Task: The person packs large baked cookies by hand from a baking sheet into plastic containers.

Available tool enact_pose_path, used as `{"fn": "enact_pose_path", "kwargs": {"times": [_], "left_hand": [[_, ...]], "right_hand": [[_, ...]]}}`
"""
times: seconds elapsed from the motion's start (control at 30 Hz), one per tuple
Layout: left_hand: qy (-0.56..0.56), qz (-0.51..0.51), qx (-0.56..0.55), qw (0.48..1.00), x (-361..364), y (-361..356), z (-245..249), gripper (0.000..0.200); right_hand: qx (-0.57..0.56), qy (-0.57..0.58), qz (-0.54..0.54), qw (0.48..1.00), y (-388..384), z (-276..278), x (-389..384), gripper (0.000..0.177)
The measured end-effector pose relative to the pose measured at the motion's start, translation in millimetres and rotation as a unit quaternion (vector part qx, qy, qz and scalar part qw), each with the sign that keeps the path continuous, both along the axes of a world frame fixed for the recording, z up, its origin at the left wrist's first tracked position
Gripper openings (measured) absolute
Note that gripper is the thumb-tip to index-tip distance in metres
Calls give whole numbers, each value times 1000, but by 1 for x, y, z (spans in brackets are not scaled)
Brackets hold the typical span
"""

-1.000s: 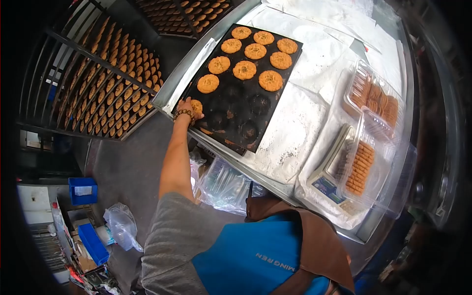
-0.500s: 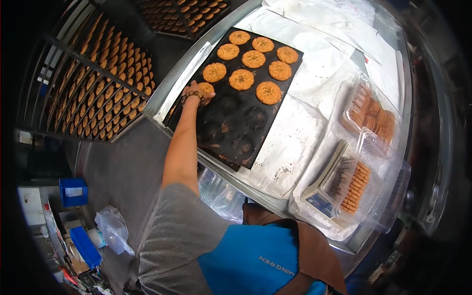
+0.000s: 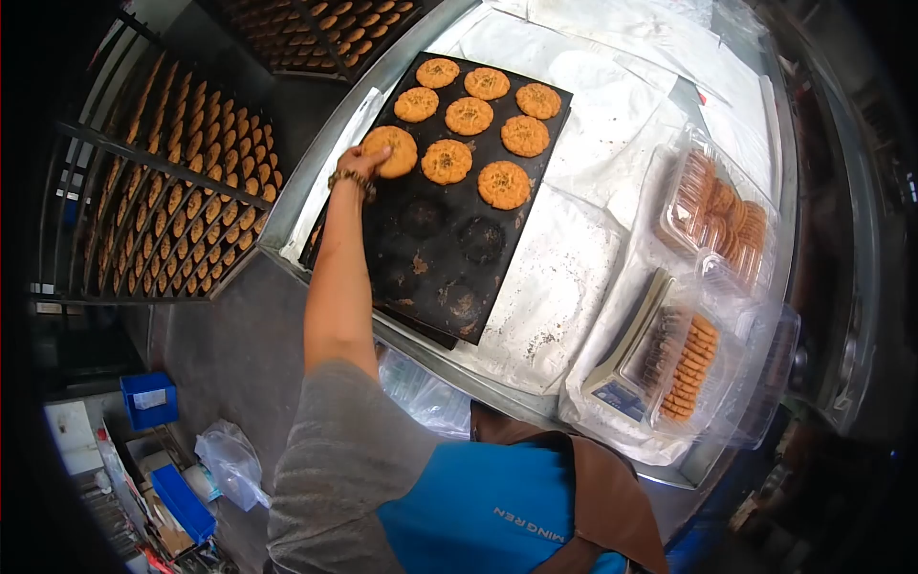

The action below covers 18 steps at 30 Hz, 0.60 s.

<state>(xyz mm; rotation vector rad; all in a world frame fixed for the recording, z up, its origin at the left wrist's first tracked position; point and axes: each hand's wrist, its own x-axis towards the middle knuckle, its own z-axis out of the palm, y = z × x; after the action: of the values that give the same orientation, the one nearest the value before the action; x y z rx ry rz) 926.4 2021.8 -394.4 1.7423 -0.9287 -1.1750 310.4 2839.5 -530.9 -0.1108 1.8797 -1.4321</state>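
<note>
My left hand [image 3: 360,163], with a beaded bracelet at the wrist, reaches to the left edge of a black baking tray [image 3: 443,244]. Its thumb and fingers are closed on a round golden cookie [image 3: 392,153], which overlaps the left spot of the tray's third row. Beside and above it lie several more cookies, such as one with a dark-flecked top [image 3: 447,162] close to the right. The nearer half of the tray shows bare, stained hollows. Another dark tray edge shows beneath this one. My right hand is out of view.
At right stand a clear plastic box of cookies [image 3: 712,215] and another box [image 3: 690,368] with stacked cookies on a scale [image 3: 622,392]. White paper [image 3: 564,287] covers the metal-edged table. A rack [image 3: 182,182] of cookies stands at left; blue bins [image 3: 148,400] sit below.
My left hand has lifted a cookie from the fourth row and moved it up the tray, over the third row's left spot. The whole view has shifted slightly.
</note>
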Motion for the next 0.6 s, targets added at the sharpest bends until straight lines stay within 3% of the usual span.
{"fn": "enact_pose_path", "kwargs": {"times": [0.1,0.17,0.23,0.3,0.33,0.43,0.5,0.57,0.6], "left_hand": [[-60,56,-10,997,-23,-20,5,53],[-195,43,172,965,-40,-24,35,47],[-207,46,181,960,-41,-30,33,44],[-101,-37,219,970,-12,-54,-13,47],[-65,-22,182,981,2,-68,-48,45],[-67,17,136,988,-34,-23,21,43],[-34,21,122,992,-36,-15,28,50],[149,64,-28,986,-35,-12,23,66],[158,-22,-16,987,-32,-14,25,79]], "right_hand": [[-7,31,18,999,-10,1,-1,26],[-15,51,26,998,-14,-4,-4,26],[-24,69,35,997,-18,-11,-3,26],[-29,86,44,995,-30,-4,5,26],[-30,94,51,994,-33,0,8,26],[-33,119,68,990,-35,0,9,26],[-38,138,78,987,-27,-6,4,26],[-42,158,88,983,-23,-10,0,26],[-44,166,94,981,-21,-11,-1,26]]}}
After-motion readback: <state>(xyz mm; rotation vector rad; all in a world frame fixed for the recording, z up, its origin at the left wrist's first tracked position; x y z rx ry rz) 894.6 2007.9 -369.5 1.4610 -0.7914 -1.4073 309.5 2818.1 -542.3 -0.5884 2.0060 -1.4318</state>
